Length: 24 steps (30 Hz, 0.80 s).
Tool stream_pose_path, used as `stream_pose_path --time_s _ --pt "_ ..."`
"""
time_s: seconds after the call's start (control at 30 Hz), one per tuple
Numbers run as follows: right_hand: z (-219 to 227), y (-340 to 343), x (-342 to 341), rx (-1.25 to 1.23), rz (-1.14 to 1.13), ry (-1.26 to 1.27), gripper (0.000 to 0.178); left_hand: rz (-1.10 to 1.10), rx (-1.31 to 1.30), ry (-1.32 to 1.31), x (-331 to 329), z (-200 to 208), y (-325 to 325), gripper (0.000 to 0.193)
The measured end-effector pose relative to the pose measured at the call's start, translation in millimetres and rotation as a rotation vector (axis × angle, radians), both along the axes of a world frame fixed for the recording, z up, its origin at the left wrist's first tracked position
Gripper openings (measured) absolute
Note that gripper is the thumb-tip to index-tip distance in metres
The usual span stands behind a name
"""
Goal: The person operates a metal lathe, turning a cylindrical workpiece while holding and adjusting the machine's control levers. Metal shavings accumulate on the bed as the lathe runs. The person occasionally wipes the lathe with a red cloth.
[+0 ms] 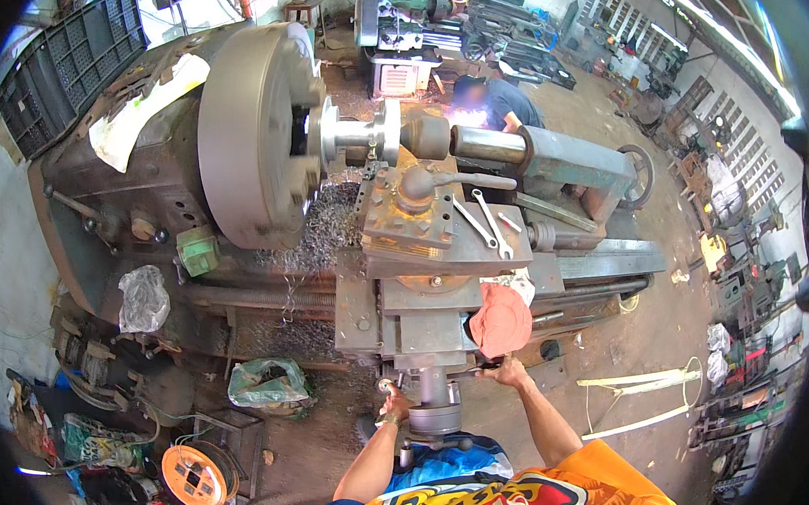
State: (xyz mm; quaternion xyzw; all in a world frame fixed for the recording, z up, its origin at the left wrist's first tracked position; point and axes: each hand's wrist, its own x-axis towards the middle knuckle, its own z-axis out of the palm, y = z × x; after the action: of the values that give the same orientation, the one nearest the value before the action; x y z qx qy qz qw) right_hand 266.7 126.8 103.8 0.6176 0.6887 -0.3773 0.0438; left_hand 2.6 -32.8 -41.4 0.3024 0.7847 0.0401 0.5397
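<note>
My left hand (pixel 395 405) is closed around a crank handle with a shiny metal end (pixel 388 385), left of the round cross-slide handwheel (pixel 435 419). Right of that wheel, my right hand (pixel 504 372) is closed on a dark lever (pixel 467 374), under a red cloth cap (pixel 500 319). Ahead is the lathe carriage with a rusty tool post (pixel 409 217) and its long clamp handle (pixel 474 182). Behind the post, a shiny flanged metal workpiece (pixel 356 133) sits between the big chuck (pixel 254 137), whose jaws are smeared by motion, and the tailstock (pixel 575 159).
Several wrenches (pixel 486 222) lie on the carriage top. Metal chips (pixel 315 235) heap under the chuck. A green plastic bag (pixel 269 383) and an orange cable reel (pixel 194 476) stand at lower left. Farther off, a person (pixel 506 103) crouches by a bright light near another lathe (pixel 400 31).
</note>
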Motion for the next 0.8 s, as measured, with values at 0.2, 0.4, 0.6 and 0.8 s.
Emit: stream_pose_path --time_s 0.2,0.4,0.6,0.8 --pt "11.3 2.1 -0.9 -0.05 -0.003 -0.02 0.13 0.004 0.01 0.033 0.5 6.5 2.0 0.12" --pt "11.3 1.2 0.9 -0.033 -0.004 0.0 0.119 -0.005 0.035 0.066 0.4 16.9 0.8 0.117" --pt "10.9 1.1 1.8 -0.005 -0.01 0.022 0.107 0.002 -0.011 0.038 2.2 9.0 4.0 0.115" --pt "26.2 2.1 -2.6 -0.061 -0.03 0.098 0.091 0.006 -0.01 0.035 1.4 6.9 4.3 0.115"
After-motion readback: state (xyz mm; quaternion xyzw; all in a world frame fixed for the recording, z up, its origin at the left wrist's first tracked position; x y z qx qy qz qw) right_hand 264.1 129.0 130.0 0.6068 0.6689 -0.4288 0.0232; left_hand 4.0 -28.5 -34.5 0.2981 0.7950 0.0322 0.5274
